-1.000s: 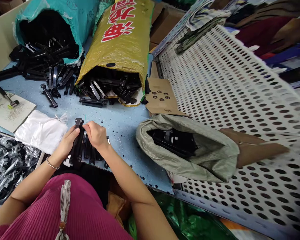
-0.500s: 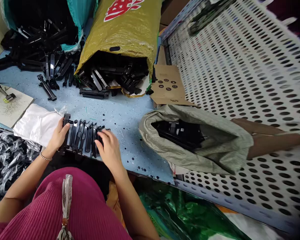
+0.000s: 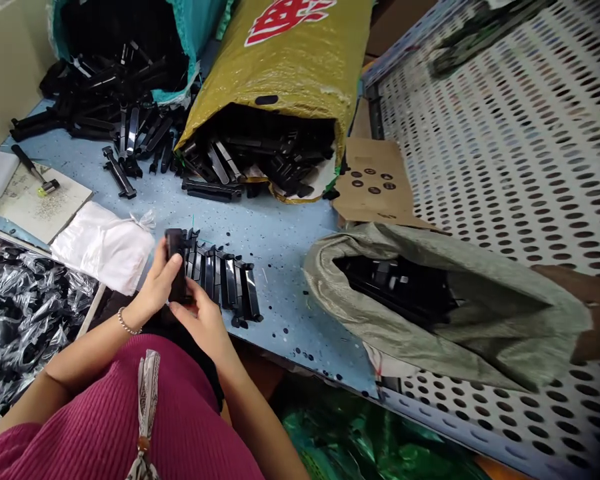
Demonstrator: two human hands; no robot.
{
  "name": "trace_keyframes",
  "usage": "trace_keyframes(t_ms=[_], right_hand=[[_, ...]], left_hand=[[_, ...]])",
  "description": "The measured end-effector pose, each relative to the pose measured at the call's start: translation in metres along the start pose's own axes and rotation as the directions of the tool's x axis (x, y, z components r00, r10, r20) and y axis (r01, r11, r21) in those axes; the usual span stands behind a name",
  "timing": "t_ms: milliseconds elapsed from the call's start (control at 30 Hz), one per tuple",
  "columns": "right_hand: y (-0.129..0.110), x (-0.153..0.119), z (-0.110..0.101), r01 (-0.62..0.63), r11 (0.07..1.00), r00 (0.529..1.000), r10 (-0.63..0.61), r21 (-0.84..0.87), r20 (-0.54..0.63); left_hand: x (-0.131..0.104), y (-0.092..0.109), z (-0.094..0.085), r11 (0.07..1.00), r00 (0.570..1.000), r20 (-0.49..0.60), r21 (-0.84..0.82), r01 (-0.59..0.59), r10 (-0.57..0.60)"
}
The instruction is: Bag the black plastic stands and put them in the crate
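Note:
My left hand (image 3: 157,281) is closed around dark black plastic parts (image 3: 177,270) held upright at the table's front edge; whether it is one part or a small stack I cannot tell. My right hand (image 3: 203,319) is at their lower end, thumb and fingers bent around it. Just right of both hands, a row of long, narrow black plastic parts (image 3: 229,280) lies side by side on the blue table (image 3: 290,267). A white plastic-wrapped bundle (image 3: 103,247) lies to the left of my left hand.
A yellow sack (image 3: 285,73) and a teal sack (image 3: 180,40) spill black parts at the back. An olive sack (image 3: 325,267) with black parts lies right, by a perforated white panel (image 3: 480,127). A hammer (image 3: 47,185) rests on a board (image 3: 73,200). Plastic-wrapped parts (image 3: 25,333) fill the lower left.
My right hand has left the right end of the row and come over beside my left hand. The left hand's parts now stand apart from the row. The view has shifted left.

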State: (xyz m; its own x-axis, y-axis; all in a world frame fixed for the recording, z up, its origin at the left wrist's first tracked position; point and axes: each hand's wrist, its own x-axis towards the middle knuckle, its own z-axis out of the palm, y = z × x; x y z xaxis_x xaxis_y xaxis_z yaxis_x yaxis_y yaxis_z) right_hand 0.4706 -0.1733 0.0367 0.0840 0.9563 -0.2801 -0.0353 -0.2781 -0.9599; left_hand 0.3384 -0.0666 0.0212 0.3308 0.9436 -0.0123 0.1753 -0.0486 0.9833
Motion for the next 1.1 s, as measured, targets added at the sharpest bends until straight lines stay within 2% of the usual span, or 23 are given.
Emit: trace_keyframes(t_ms=[100,200,267,300,367,500,567,667,733,800,867,933,1000,1100], right_hand=[[0.005,0.005,0.004,-0.1,0.982,0.995,0.102,0.161,-0.006],[0.008,0.009,0.001,-0.103,0.942,0.993,0.117,0.32,-0.025],[0.007,0.013,0.003,-0.106,0.911,0.992,0.122,0.399,-0.013],[0.005,0.014,0.006,-0.114,0.897,0.992,0.127,0.426,-0.002],[-0.001,0.019,0.013,-0.137,0.877,0.99,0.142,0.46,0.025],[-0.012,0.031,0.028,-0.167,0.851,0.986,0.133,0.499,0.103],[-0.014,0.042,0.038,-0.174,0.837,0.981,0.104,0.519,0.162],[-0.008,0.064,0.059,-0.211,0.798,0.966,0.082,0.565,0.245],[-0.001,0.076,0.073,-0.235,0.771,0.964,0.107,0.592,0.243],[0.005,0.081,0.079,-0.232,0.76,0.971,0.144,0.607,0.191],[0.009,0.073,0.075,-0.199,0.765,0.98,0.139,0.612,0.145],[0.011,0.055,0.065,-0.198,0.758,0.977,0.097,0.622,0.193],[0.015,0.035,0.055,-0.3,0.716,0.932,0.081,0.63,0.352],[0.027,0.018,0.05,-0.545,0.587,0.805,0.168,0.598,0.569]], left_hand=[[-0.009,0.0,-0.031,0.967,0.992,-0.016,0.224,-0.119,0.126],[-0.015,-0.016,-0.069,0.807,0.984,-0.057,0.581,-0.105,0.169],[-0.016,-0.028,-0.089,0.705,0.99,-0.003,0.703,-0.098,0.14],[-0.014,-0.032,-0.096,0.693,0.993,0.03,0.714,-0.101,0.114],[-0.009,-0.037,-0.106,0.752,0.997,0.055,0.654,-0.083,0.063],[0.004,-0.036,-0.117,0.902,0.997,-0.02,0.424,0.078,-0.076],[0.008,-0.035,-0.12,0.921,0.991,-0.049,0.367,0.135,-0.126],[0.009,-0.033,-0.123,0.928,0.991,-0.037,0.35,0.13,-0.125],[0.006,-0.028,-0.127,0.926,0.995,-0.054,0.364,0.102,-0.088],[0.001,-0.02,-0.132,0.907,0.999,-0.036,0.42,0.008,0.007],[-0.003,-0.014,-0.139,0.837,0.987,0.082,0.523,-0.161,0.139],[-0.004,-0.011,-0.143,0.737,0.956,0.215,0.61,-0.292,0.202],[-0.001,-0.014,-0.145,0.696,0.95,0.248,0.647,-0.31,0.191],[0.001,-0.023,-0.146,0.719,0.956,0.232,0.631,-0.29,0.182]])
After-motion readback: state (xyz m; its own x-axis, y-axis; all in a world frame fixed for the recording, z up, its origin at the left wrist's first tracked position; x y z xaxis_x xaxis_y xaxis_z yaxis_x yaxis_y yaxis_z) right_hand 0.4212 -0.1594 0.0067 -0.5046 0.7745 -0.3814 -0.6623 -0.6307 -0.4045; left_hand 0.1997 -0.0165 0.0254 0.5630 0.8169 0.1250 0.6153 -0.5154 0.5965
